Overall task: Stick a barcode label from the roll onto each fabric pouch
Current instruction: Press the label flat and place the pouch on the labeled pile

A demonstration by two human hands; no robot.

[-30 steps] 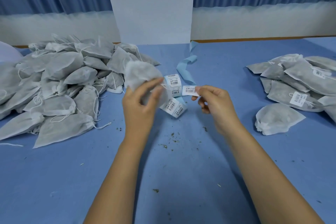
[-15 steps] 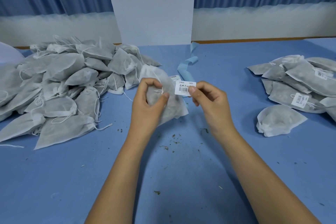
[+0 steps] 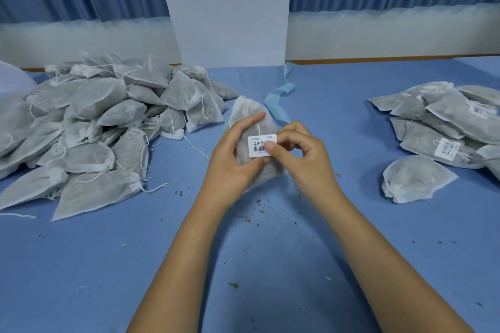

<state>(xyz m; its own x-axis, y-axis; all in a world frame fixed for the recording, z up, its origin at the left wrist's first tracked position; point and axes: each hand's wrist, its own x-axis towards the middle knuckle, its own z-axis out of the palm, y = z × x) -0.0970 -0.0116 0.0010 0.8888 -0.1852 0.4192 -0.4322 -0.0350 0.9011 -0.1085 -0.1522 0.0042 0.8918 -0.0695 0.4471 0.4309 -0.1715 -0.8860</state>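
Your left hand (image 3: pixel 232 165) is gripping the fabric pouch (image 3: pixel 247 116) just right of the unlabelled pile (image 3: pixel 94 130); your right hand (image 3: pixel 303 157) is pinching the barcode label (image 3: pixel 257 146) onto it — the drawstring (image 3: pixel 259 127) may be lifting its top edge.

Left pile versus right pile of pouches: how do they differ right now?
The left pile is much larger than the right pile. Pouches in the right pile show white barcode labels; none is visible on the left pile. The left pile is heaped high, while the right pile lies flatter. Both are grey-white drawstring pouches on the blue table.
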